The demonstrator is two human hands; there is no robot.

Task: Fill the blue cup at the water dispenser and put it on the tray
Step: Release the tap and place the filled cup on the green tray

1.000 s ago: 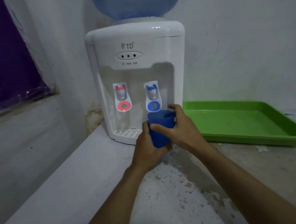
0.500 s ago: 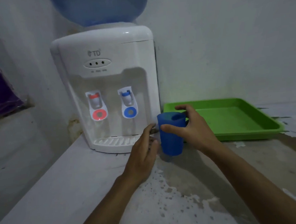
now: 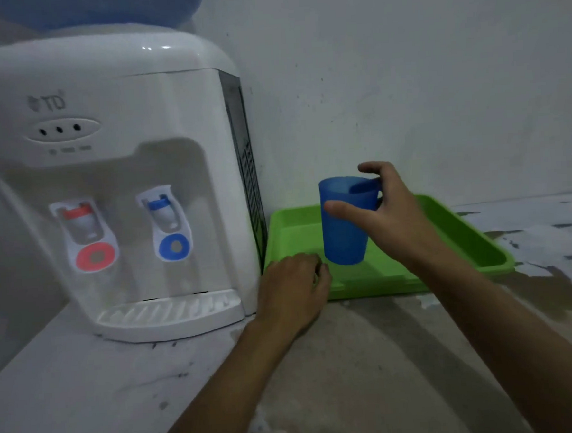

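Nearest the camera, two bare forearms reach forward over a worn, blotchy grey concrete counter point(image 3: 370, 361). The left hand point(image 3: 294, 291) rests at the near left corner of a shallow bright green plastic tray point(image 3: 473, 238), palm down, its fingers point(image 3: 318, 268) curled loosely over the tray's front rim; it holds nothing, and whether the fingertips press on the rim cannot be told.

Just beyond it, the right hand point(image 3: 390, 215) grips a translucent blue plastic cup point(image 3: 344, 228). The thumb lies across the cup's near wall, and the other fingers wrap round the far side near the rim. The cup stands upright, above the left part of the tray. Its base looks close to the tray's floor, but whether it touches cannot be made out. The water level inside cannot be seen.

To the left of the tray, just beside it, stands a white plastic countertop water dispenser point(image 3: 118, 179) with a red tap point(image 3: 86, 233), a blue tap point(image 3: 166, 225) and a slotted drip grille point(image 3: 170, 310) below them. A large blue water bottle point(image 3: 97, 8) sits on its top. Behind everything rises a plain pale wall point(image 3: 403, 75).
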